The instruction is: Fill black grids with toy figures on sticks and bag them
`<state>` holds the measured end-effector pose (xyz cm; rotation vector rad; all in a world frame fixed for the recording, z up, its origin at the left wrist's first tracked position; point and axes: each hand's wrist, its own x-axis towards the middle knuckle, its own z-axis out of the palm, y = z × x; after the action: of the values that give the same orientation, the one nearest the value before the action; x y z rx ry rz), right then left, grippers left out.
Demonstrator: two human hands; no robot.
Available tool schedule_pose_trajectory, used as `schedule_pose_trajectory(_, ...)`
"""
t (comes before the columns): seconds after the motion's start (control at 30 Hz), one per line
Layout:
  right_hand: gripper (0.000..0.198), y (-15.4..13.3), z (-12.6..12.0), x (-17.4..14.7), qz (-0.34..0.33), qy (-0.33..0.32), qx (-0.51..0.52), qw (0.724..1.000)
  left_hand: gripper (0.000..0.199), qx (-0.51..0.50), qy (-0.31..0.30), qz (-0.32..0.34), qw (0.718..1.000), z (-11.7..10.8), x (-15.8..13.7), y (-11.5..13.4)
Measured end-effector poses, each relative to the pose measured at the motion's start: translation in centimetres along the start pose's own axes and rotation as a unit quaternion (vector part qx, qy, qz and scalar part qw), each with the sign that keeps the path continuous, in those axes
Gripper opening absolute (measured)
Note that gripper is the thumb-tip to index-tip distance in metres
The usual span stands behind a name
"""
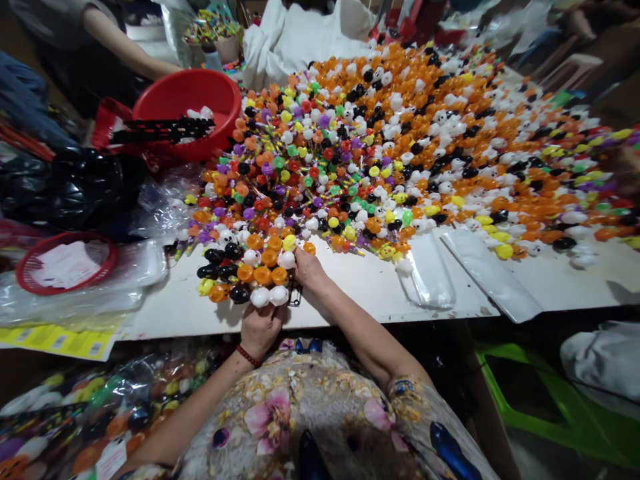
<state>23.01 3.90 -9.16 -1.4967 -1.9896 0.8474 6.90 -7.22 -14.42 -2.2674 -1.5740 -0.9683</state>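
My left hand (261, 328), with a dark red bead bracelet at the wrist, is closed around the near edge of a black plastic rack (295, 297). Set in rows on that rack are several small toys with round heads: orange pumpkins (263, 275), white heads (260, 297), black heads (241, 293) and a few yellow ones. At the rack's right side is my right hand (309, 270), its fingers bent together beside a white head; what they pinch is hidden. A small orange head (309, 248) lies just beyond those fingertips.
A large heap of loose toys (390, 133) covers the back of the white table (360, 283). Clear plastic bags (490, 273) lie right. At left are a red tub (220, 100) with black racks, a red basket (23, 277) and a black bag (75, 193). Another person's arm (130, 50) reaches toward the tub.
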Motion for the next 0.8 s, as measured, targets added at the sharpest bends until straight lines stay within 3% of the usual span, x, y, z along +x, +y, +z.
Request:
schedule_pose_trajectory(0.1,0.026,1.1,-1.0,-1.5,-0.015,0.051,0.015,0.998,0.018,-0.011,0.002,-0.012,1.000,0.2,0.2,0.1)
schedule_pose_trajectory(0.23,0.028,4.8,-4.9,-4.2,0.021,0.217,-0.093,0.972,0.022,-0.003,0.003,-0.023,1.000,0.2,0.4,0.3)
schedule_pose_trajectory(0.3,0.026,6.7,-7.0,-4.9,0.055,0.230,-0.178,0.955,0.024,-0.001,0.004,-0.032,0.999,0.3,0.5,0.4)
schedule_pose_trajectory(0.4,0.023,8.2,-8.5,-5.5,0.083,0.197,-0.243,0.946,0.024,-0.011,-0.002,-0.058,0.998,0.5,0.6,0.3)
schedule_pose_trajectory(0.5,0.024,7.8,-7.7,-6.1,0.072,0.172,-0.269,0.945,0.023,-0.019,-0.017,-0.063,0.998,0.6,0.5,0.0)
schedule_pose_trajectory(0.8,0.025,3.3,-2.3,-9.4,-0.053,0.147,-0.231,0.960,0.021,-0.016,-0.049,-0.058,0.997,0.4,0.5,0.0)
